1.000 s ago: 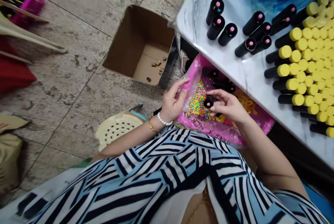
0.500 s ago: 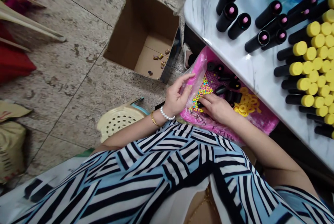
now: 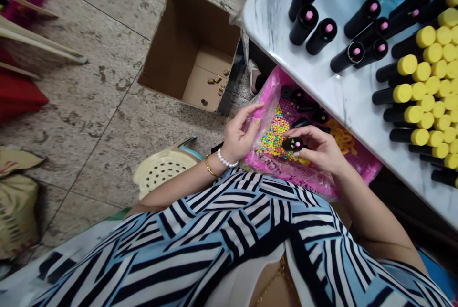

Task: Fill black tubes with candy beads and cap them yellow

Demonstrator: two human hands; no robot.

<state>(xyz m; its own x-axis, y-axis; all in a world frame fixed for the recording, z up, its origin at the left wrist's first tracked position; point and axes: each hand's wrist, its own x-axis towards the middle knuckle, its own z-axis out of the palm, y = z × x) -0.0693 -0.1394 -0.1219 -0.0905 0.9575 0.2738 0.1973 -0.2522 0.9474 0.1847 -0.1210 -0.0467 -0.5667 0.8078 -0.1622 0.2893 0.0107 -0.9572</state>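
My right hand grips a short black tube with a pink and coloured filling showing at its open end, just above a pink plastic bag. My left hand pinches the bag's clear left edge and holds it open. Inside the bag lie a heap of small coloured beads, several loose black tubes and yellow caps.
A marble-topped table at the right carries black tubes with pink ends and rows of yellow-capped tubes. An open cardboard box stands on the stone floor. A cream perforated stool is beside my left arm.
My right hand has risen out of the bead heap with a black tube whose end now shows a coloured filling. The left hand has stayed on the bag's edge.
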